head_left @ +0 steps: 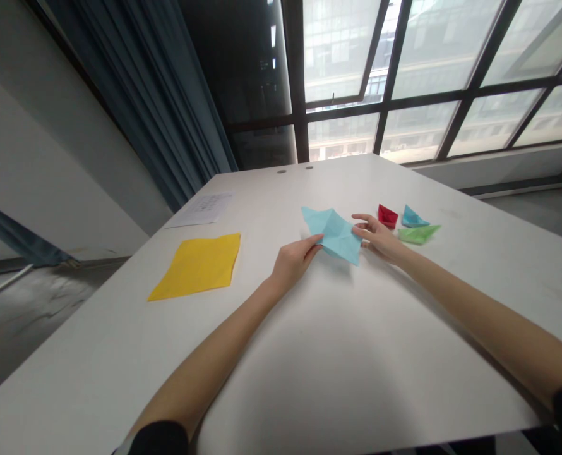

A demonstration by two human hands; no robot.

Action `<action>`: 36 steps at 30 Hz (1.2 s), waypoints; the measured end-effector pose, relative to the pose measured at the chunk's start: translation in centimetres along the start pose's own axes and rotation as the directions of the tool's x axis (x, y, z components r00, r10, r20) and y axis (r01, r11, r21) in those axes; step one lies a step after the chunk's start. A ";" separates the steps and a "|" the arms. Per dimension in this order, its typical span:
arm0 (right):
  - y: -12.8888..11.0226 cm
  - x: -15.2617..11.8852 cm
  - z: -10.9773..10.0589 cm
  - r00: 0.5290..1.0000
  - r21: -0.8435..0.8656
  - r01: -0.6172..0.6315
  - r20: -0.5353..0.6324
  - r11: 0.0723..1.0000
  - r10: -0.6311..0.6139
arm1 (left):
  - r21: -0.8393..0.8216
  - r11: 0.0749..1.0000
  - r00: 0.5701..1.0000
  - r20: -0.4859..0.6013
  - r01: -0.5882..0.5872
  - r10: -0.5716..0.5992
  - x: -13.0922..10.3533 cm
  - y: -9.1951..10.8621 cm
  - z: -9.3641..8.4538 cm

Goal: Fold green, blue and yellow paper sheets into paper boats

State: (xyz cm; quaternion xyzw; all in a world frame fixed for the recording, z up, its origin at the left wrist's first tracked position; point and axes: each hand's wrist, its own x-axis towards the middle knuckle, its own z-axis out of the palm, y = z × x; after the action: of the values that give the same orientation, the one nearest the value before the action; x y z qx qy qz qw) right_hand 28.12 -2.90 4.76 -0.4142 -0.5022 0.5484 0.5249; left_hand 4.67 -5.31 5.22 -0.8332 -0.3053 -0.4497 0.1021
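1. Light blue paper (332, 230) is to the right of the yellow paper (196, 268) and a little farther from the person; it has creases and pointed corners, and a shadow lies under its near part, above the white table (309, 354).

2. Left hand (293, 260), on the right side of the yellow paper, has its fingers brought together in a pinch. The tips are closed on the near edge of the light blue paper, so this hand is grasping it.

3. Right hand (378, 239) is farther to the right of the yellow paper. Its fingers are loosely curved and spread, with clear gaps between them. One fingertip touches the right edge of the light blue paper, while the uppermost finger reaches out free of it. Whether this hand also grips the paper, I cannot tell.

4. Farthest to the right of the yellow paper, three small folded pieces sit close together: a red piece (388, 217), a blue piece (413, 217) and a green piece (419, 234).

5. Beyond the yellow paper, a printed sheet (203, 208) lies flat; its text is too small to read.
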 end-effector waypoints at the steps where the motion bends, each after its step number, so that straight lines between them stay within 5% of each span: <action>1: 0.0 0.0 -0.1 1.000 0.001 0.012 0.015 1.000 -0.012 | 0.000 1.000 1.000 0.000 0.004 -0.004 0.0 0.0 0.0; 7: 0.4 0.0 -0.1 0.981 -0.250 0.187 0.102 0.950 -0.166 | -0.060 0.998 1.000 0.008 0.009 -0.009 0.0 -0.1 0.0; 15: -0.2 -0.8 1.2 0.889 -0.729 0.430 0.240 0.532 -0.390 | -0.056 0.998 0.998 0.055 0.013 -0.010 0.1 0.2 0.0; 23: -1.4 -2.7 3.0 0.672 -0.674 0.706 0.538 0.218 -0.509 | -0.096 0.992 0.983 0.171 0.088 -0.071 0.5 1.0 -0.3; 30: -1.4 -3.0 3.1 0.610 -0.616 0.752 0.517 0.234 -0.600 | -0.279 0.914 0.940 0.253 0.295 -0.227 0.7 1.5 -0.4; 36: -1.8 -3.0 3.3 0.527 -0.579 0.801 0.559 0.154 -0.640 | -0.218 0.951 0.959 0.225 0.220 -0.171 1.1 1.4 -0.6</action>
State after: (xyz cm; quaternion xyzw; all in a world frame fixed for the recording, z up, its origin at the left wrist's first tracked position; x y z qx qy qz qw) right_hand 25.52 -6.38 6.80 -0.2541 -0.8665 -0.0212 0.4291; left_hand 5.54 -6.25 6.60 -0.8465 -0.3388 -0.4035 -0.0768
